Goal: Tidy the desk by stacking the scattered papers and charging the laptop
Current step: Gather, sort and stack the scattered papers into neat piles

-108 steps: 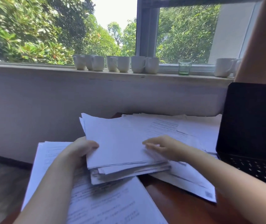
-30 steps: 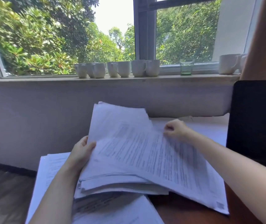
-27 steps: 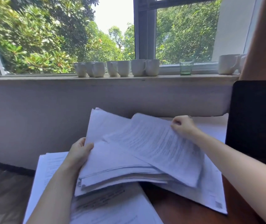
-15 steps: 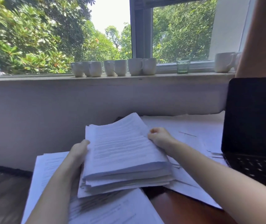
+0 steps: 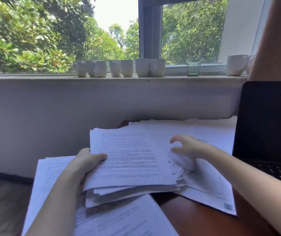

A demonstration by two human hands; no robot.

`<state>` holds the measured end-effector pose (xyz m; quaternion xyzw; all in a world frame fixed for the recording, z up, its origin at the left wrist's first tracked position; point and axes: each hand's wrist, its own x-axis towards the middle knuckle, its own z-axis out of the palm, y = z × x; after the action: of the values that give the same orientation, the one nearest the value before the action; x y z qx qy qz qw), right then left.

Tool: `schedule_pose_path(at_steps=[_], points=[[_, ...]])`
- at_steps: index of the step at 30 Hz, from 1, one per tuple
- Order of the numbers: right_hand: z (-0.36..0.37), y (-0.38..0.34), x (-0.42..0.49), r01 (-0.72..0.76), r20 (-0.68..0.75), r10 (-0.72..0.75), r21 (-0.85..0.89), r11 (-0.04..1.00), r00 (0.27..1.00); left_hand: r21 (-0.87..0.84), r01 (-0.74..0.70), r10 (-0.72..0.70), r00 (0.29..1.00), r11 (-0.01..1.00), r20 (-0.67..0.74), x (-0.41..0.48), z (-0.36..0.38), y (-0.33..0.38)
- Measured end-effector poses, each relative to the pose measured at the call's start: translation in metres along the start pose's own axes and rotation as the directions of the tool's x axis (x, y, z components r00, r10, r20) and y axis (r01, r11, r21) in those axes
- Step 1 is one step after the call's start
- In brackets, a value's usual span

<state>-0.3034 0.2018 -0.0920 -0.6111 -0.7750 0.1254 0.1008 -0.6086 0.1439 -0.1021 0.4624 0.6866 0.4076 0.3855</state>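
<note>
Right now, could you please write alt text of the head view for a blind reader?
The left hand grips a stack of papers over a desk strewn with loose sheets; the open right hand is at its right edge. An open laptop stands at right.

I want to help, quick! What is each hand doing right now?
Left hand: holding the stack of papers by its left edge.
Right hand: open, holding nothing, at the stack's right side.

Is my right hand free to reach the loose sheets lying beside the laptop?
Probably yes: the right hand is open, holding nothing, just over the loose sheets; the left hand holds the stack, and the laptop stands aside.
</note>
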Motion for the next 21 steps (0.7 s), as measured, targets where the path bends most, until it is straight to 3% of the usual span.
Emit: schedule_pose_path(at_steps=[4,9,12,17,21], points=[[0.001,0.010,-0.013,0.044,0.192,-0.008,-0.183,0.982,0.981,-0.031,-0.050,0.049,0.999,0.998,-0.013,-0.003,0.001,0.002],[-0.006,0.002,-0.020,0.144,0.252,-0.073,-0.279,0.949,0.965,-0.160,-0.165,0.133,0.973,0.973,-0.191,0.000,-0.004,0.003],[-0.006,-0.005,-0.021,0.163,0.204,-0.098,-0.331,0.929,0.974,-0.346,-0.144,0.059,0.968,0.927,-0.244,0.005,-0.006,0.001],[0.007,-0.010,-0.019,0.232,0.051,-0.241,-0.516,0.825,0.969,-0.530,-0.089,-0.018,0.981,0.843,-0.193,0.019,-0.014,-0.010],[0.007,-0.002,-0.011,0.125,-0.092,-0.172,-0.380,0.917,0.981,-0.577,-0.067,-0.060,0.978,0.814,-0.198,0.020,-0.015,-0.010]])
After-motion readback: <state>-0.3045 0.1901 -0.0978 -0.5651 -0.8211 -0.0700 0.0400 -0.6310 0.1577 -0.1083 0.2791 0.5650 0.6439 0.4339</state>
